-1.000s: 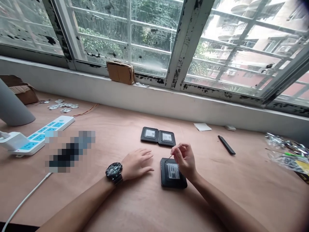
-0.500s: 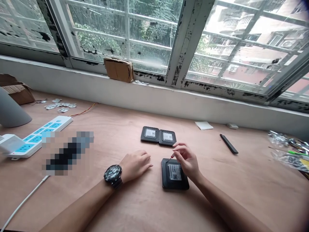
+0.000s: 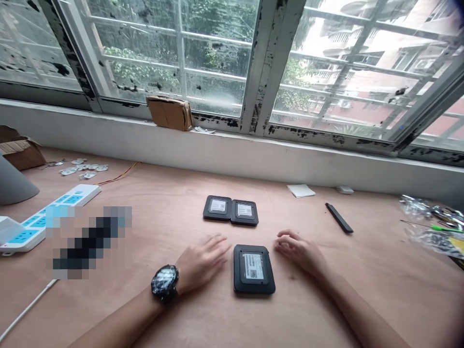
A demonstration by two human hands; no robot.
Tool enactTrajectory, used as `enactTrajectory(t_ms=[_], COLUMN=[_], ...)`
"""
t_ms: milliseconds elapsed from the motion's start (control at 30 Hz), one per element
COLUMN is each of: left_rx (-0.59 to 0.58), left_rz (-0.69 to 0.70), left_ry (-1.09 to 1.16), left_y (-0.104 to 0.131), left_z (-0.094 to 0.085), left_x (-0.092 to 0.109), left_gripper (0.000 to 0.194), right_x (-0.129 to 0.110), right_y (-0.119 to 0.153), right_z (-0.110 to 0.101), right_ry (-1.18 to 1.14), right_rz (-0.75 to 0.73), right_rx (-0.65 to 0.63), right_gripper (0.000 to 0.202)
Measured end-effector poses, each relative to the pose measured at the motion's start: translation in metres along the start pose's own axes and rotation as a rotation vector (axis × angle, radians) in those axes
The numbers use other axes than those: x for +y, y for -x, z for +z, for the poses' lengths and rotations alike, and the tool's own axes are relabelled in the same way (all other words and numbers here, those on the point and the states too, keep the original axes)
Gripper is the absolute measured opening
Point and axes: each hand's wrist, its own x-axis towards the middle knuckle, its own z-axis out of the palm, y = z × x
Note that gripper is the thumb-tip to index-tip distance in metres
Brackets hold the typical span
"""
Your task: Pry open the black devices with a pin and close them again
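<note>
A black square device with rounded corners and a white printed label (image 3: 254, 269) lies flat between my hands. On its left, my left hand (image 3: 203, 261) rests palm down, fingers stretched out and slightly blurred, holding nothing; a black watch (image 3: 165, 283) is on that wrist. My right hand (image 3: 299, 251) lies on the table just right of the device, apart from it, with its fingers curled in. Whatever those fingers may hold is hidden; no screwdriver shows. Two similar black labelled devices, a left one (image 3: 217, 208) and a right one (image 3: 244, 212), sit edge to edge farther back.
A black strip (image 3: 339, 218), a white pad (image 3: 300, 191) and a small white block (image 3: 344, 190) lie at back right. Bagged parts (image 3: 435, 234) are at far right. A power strip (image 3: 85, 193), a blurred-out object and a cardboard box (image 3: 21, 152) stand left. Windows line the back.
My right hand has left the labelled device, where it held a small red-ended screwdriver, and moved right onto the table. The left hand has shifted slightly. The view has tilted a little.
</note>
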Motion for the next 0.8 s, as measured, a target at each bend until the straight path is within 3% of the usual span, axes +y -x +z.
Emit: enactTrajectory(t_ms=[133,233,300,467,600,800], left_rx=[-0.126,-0.221,-0.216,-0.138,-0.147,-0.038], left_rz=[0.202,0.223,0.210,0.156,0.109,0.017], left_ry=[0.077,0.101,0.079,-0.014,-0.081,-0.129], left_y=[-0.011,-0.011,-0.005,0.011,0.012,0.029], left_z=[0.007,0.005,0.002,0.000,0.009,0.004], left_x=[0.025,0.035,0.038,0.046,0.051,0.029], left_gripper=[0.062,0.077,0.083,0.083,0.069,0.060], right_x=[-0.012,-0.015,-0.014,-0.011,-0.011,-0.011], right_y=[-0.006,-0.008,-0.006,-0.003,-0.004,-0.004], right_z=[0.001,-0.002,-0.005,-0.008,-0.008,-0.009], right_ry=[-0.146,-0.235,-0.295,-0.403,-0.399,-0.315], right_rz=[0.015,0.048,0.065,0.101,0.108,0.115], right_rx=[-0.113,-0.143,-0.154,-0.171,-0.187,-0.145], right_gripper=[0.027,0.025,0.025,0.025,0.024,0.025])
